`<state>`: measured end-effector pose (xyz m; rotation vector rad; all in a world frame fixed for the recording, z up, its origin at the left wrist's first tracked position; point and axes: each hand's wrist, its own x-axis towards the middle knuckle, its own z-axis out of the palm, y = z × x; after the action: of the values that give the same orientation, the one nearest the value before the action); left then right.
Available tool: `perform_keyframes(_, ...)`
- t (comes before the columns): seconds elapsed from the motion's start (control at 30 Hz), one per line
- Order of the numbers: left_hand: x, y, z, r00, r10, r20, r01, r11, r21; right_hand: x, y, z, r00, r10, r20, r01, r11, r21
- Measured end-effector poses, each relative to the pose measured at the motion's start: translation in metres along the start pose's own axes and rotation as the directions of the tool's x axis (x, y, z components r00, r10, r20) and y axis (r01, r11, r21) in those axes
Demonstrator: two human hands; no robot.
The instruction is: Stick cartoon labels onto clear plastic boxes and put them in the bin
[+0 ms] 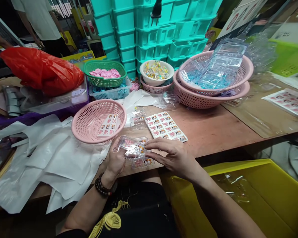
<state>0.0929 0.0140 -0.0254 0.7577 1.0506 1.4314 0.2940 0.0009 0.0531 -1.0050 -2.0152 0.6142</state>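
Note:
My left hand grips the left end of a clear plastic box with a printed cat sticker showing on it. At the box's right end, my right hand has its thumb and fingers closed about the edge. Below and behind this box lie other clear plastic boxes with cat stickers, partly hidden. A sheet of cat stickers lies on the wooden table just beyond my right hand. Left of it, a pink plastic basket holds a smaller piece of sticker sheet.
White backing papers are heaped at left, below a red plastic bag. Behind stand a green basket of pink pieces, a white bowl and pink baskets with clear boxes. A yellow bin sits at lower right. Turquoise crates rise behind.

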Motion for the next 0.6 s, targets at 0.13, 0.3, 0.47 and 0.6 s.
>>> perform_keyframes(0.13,-0.001,0.006,0.004,0.997,-0.067,0.039,0.068,0.997,-0.046,-0.001,0.001,0.0,1.0,-0.005,-0.03,0.004,0.999,-0.032)
perform_keyframes(0.3,-0.005,0.015,0.009,0.966,-0.217,0.143,0.225,0.974,-0.039,-0.001,0.005,-0.002,0.999,-0.012,-0.039,0.011,1.0,-0.022)
perform_keyframes(0.47,-0.01,0.023,0.015,0.899,-0.378,0.22,0.399,0.915,-0.06,-0.003,0.006,-0.006,0.983,-0.173,0.067,0.176,0.984,-0.041)
perform_keyframes(0.6,-0.009,0.025,0.015,0.805,-0.504,0.313,0.556,0.825,-0.102,-0.005,0.006,-0.012,0.953,-0.23,0.199,0.251,0.964,-0.089)
